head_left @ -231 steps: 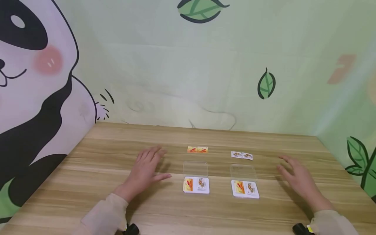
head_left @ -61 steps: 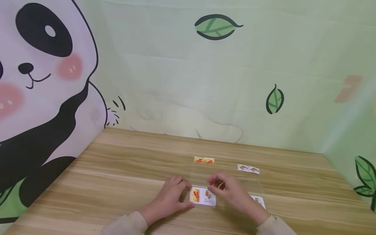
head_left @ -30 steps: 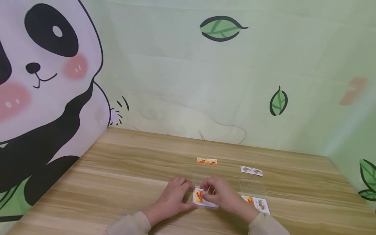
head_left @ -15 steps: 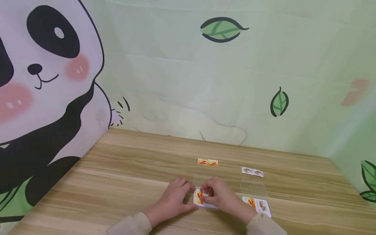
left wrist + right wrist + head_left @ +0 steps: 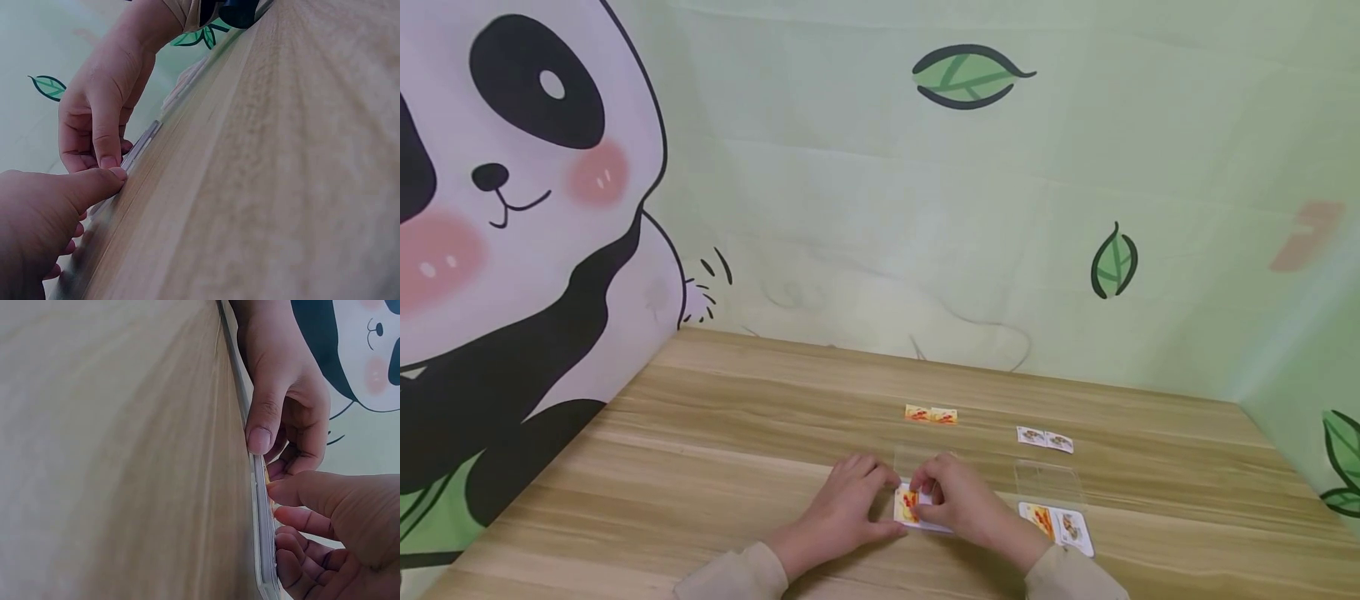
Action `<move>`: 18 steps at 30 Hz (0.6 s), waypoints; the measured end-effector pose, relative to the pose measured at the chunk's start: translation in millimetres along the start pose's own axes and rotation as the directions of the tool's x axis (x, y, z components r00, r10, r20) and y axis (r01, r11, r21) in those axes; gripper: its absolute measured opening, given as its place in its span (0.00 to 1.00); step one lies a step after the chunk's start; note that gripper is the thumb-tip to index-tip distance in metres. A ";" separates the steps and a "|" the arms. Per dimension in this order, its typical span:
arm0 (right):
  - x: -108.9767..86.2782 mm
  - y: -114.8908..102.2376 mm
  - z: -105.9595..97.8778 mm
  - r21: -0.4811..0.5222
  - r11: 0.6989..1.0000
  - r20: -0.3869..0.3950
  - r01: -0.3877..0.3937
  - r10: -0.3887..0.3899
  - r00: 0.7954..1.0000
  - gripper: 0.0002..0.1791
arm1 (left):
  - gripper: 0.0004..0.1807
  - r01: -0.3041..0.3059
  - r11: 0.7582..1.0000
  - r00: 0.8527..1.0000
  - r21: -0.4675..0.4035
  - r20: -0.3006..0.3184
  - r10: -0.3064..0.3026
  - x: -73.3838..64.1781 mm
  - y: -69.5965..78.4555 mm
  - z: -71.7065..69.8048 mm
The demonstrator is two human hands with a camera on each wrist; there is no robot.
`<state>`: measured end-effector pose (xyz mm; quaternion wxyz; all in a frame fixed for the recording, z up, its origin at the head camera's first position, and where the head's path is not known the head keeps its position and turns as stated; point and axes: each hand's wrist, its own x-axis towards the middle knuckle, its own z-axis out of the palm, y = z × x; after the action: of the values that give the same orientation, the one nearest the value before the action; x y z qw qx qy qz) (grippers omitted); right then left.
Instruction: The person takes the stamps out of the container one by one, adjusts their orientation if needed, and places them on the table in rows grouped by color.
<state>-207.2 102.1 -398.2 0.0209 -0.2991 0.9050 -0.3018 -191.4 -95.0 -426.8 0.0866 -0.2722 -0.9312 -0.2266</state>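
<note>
The left flat clear plastic case [image 5: 934, 527] lies with its lid [image 5: 906, 454] folded back, a white card inside. My left hand [image 5: 838, 504] holds the case's left end, thumb at the near corner and fingertips at the far one. The left thumb [image 5: 103, 184] sits right at the case's edge in the left wrist view. With thumb and forefinger, my right hand [image 5: 973, 504] pinches at a small orange picture card [image 5: 902, 502] on the white card. In the right wrist view its fingertips meet at the orange edge [image 5: 270, 478]. The right hand covers the case's right half.
To the right lies a second open case [image 5: 1086, 542], with an orange and a white picture card on it. Behind stand two orange picture cards [image 5: 931, 415] and two white picture cards [image 5: 1045, 439], each pair side by side. A printed wall [image 5: 850, 208] borders the table.
Both hands have come in from far apart to the left case. Over the last two seconds my right hand has shifted from the white picture to the orange one; the left hand stays put.
</note>
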 end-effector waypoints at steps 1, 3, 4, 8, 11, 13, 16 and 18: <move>-0.1 -0.3 -0.1 0.000 1.000 0.001 -0.002 0.002 1.000 0.09 | 0.26 -0.004 1.000 1.000 0.000 -0.004 0.004 0.0 0.2 -0.2; -0.2 -0.6 0.0 -0.002 1.000 0.004 -0.008 0.008 1.000 0.09 | 0.26 -0.005 1.000 1.000 -0.003 -0.004 0.005 -0.2 0.8 -0.7; -0.1 -0.8 0.1 -0.002 1.000 0.006 -0.009 0.009 1.000 0.09 | 0.26 -0.004 1.000 1.000 -0.004 -0.003 0.004 -0.3 1.0 -0.9; -0.1 -1.3 0.6 -0.002 1.000 0.009 -0.014 0.014 1.000 0.09 | 0.26 -0.003 1.000 1.000 -0.008 0.001 0.003 -0.9 1.8 -2.0; -0.3 -1.3 0.8 -0.005 1.000 0.009 -0.014 0.014 1.000 0.10 | 0.26 -0.004 1.000 1.000 -0.004 0.002 0.004 -1.0 2.1 -2.4; -0.5 -1.5 0.7 -0.007 1.000 0.007 -0.013 0.013 1.000 0.10 | 0.26 -0.004 1.000 1.000 -0.002 0.002 0.004 -0.9 2.0 -2.4; -0.7 -1.7 0.3 -0.006 1.000 0.002 -0.008 0.008 1.000 0.11 | 0.27 -0.006 1.000 1.000 0.003 0.000 0.006 -0.5 1.5 -1.8; -0.6 -2.1 0.1 -0.006 1.000 -0.002 -0.004 0.004 1.000 0.11 | 0.27 -0.007 1.000 1.000 0.004 -0.003 0.007 -0.2 1.0 -1.4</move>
<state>-205.6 101.1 -397.2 0.0197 -0.2971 0.9065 -0.2993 -190.7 -95.0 -425.2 0.0892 -0.2748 -0.9306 -0.2249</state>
